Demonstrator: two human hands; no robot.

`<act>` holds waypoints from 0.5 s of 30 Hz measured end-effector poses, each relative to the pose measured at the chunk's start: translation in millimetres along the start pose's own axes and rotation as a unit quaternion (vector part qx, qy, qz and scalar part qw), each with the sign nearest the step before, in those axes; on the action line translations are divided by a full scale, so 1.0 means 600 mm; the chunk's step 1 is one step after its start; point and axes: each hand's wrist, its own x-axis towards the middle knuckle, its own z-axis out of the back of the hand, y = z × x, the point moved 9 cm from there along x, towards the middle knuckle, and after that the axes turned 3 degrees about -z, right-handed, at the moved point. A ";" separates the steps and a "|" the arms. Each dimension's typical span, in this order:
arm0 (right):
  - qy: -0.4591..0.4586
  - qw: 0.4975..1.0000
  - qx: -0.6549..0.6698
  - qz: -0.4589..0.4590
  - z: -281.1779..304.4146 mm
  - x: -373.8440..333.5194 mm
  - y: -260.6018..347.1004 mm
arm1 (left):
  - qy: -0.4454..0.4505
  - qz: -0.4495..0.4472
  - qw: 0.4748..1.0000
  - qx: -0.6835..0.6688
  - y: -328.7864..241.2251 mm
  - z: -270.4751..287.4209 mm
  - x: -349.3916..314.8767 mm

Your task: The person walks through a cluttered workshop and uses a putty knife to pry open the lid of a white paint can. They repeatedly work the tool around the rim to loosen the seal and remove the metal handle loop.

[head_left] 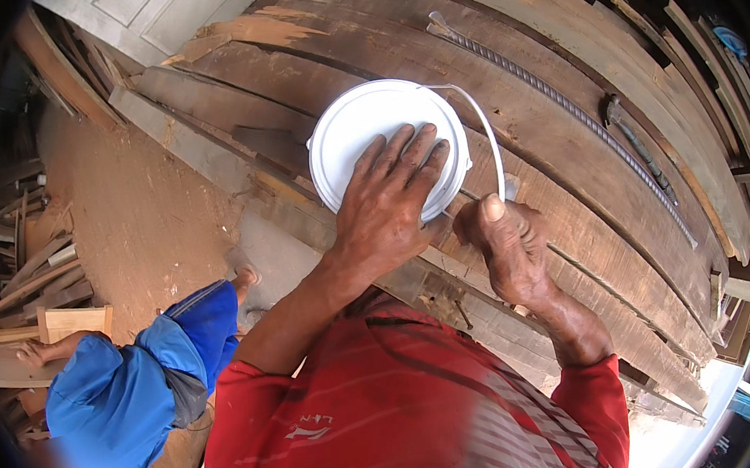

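Left hand [389,198] spread flat on white lid [357,127], right hand [511,241] pinching curved white strip [489,136], above plank surface [605,234].

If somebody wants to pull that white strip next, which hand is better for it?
Probably the right hand: it grips the white strip, while the left hand lies spread on the white lid.

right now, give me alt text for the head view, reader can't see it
The left hand lies spread on a round white container while the right hand grips a thin white strip curving from its rim. The container sits on worn planks, with a ribbed metal rod beyond; another person in blue is at lower left.
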 end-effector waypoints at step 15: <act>-0.073 0.972 0.102 0.198 0.033 0.010 0.082 | 0.069 -0.114 0.989 -0.056 0.049 0.030 0.010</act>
